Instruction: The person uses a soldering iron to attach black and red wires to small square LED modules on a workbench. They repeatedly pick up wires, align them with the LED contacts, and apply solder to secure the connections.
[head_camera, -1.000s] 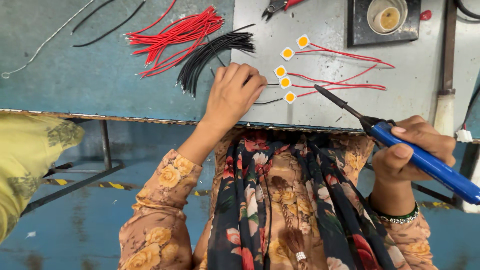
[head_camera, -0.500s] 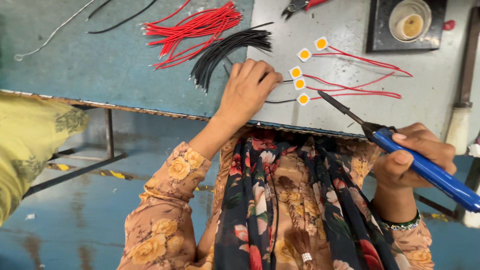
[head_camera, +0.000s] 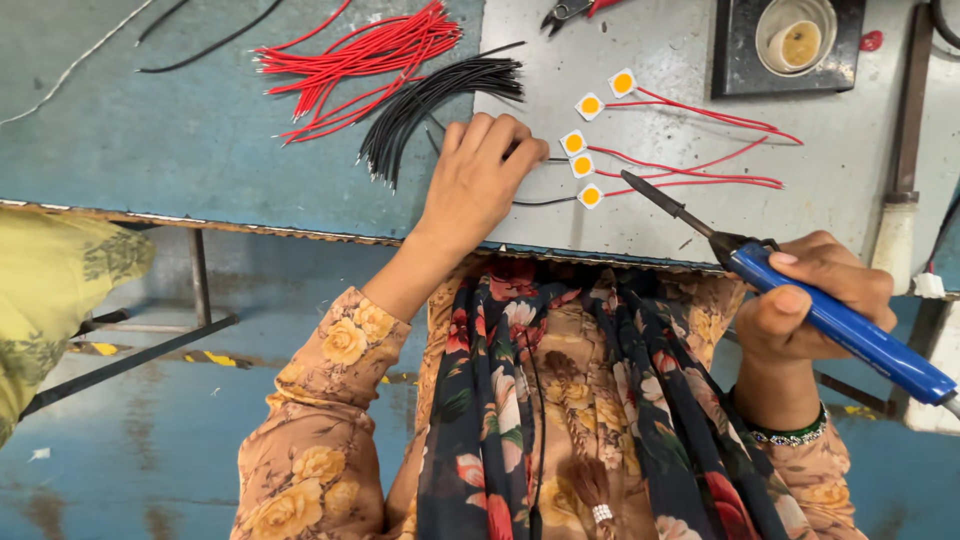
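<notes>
While your right hand (head_camera: 815, 300) keeps a closed grip on the blue soldering iron (head_camera: 790, 285), its tip points toward ten o'clock, just short of the small square LED chips (head_camera: 583, 160) on the counter (head_camera: 200, 170). Your left hand (head_camera: 480, 180) presses fingers down beside the black wires (head_camera: 430, 100), at nine o'clock from the chips, gripping nothing I can see.

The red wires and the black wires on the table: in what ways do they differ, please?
The red wires are spread loosely in a wide, untidy fan, while the black wires lie closer together in a narrower, curved bundle. The red wires lie farther from the left hand; the black wires end just beside its fingers. The red pile looks larger than the black one. Both are cut lengths of thin wire that lie flat on the table.
</notes>
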